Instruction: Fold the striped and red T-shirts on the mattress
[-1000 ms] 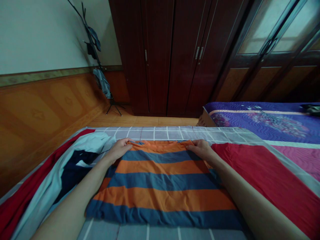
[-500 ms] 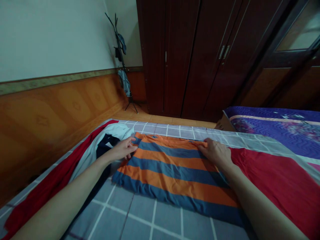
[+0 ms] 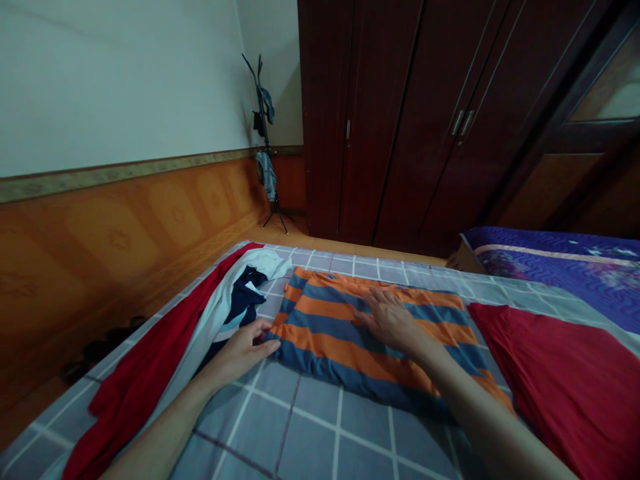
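Note:
An orange and blue-grey striped shirt [image 3: 330,327] lies folded on the grey checked bed sheet [image 3: 310,427]. My left hand [image 3: 245,350] is at the shirt's left edge near its front corner, thumb and fingers closed on the cloth. Spread flat over the upper middle of the shirt is my right hand [image 3: 393,320], its fingers stretched out and holding nothing. Part of the cloth is hidden under that hand and forearm.
Along the bed's left side lie a red garment [image 3: 150,367], a pale one [image 3: 210,320] and a navy one [image 3: 245,297]. A red garment [image 3: 565,360] is at right. Beyond stand a coat rack [image 3: 265,133], a dark wardrobe [image 3: 380,133] and a purple bedspread [image 3: 560,250].
My right hand has left the shirt's far right corner and moved left onto its middle, opening flat. My left hand has come nearer along the left edge. The camera view has shifted left.

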The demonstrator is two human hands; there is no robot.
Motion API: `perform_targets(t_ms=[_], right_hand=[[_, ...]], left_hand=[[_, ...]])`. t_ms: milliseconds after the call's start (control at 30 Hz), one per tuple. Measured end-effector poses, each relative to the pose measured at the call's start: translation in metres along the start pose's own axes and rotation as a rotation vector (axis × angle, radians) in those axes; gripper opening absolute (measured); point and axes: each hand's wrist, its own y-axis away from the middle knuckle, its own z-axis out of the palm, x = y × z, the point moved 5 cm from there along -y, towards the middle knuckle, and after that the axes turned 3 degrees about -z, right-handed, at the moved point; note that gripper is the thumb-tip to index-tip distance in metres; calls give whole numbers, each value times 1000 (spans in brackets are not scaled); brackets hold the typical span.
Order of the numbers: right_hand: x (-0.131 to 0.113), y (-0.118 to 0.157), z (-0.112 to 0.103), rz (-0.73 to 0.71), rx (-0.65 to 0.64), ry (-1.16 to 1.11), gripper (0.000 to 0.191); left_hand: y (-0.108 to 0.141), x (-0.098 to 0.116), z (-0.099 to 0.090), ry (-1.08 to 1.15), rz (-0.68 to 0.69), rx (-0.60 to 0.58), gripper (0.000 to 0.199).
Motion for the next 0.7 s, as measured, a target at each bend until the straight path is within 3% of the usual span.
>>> perform_targets(t_ms=[100, 267, 467, 600, 700], right_hand=[[23, 2, 23, 82, 39, 76, 51], [36, 8, 38, 76, 96, 122, 58], [34, 8, 37, 73, 97, 152, 59], [35, 8, 40, 85, 92, 149, 58], [34, 9, 38, 89, 85, 140, 58]], left_hand=[[4, 4, -4, -27, -31, 69, 35], [11, 11, -15, 231, -60, -71, 34], [11, 8, -24, -81, -46, -57, 30], [-3, 16, -32, -168, 26, 116, 26], [-32, 25, -32, -232, 62, 198, 21]])
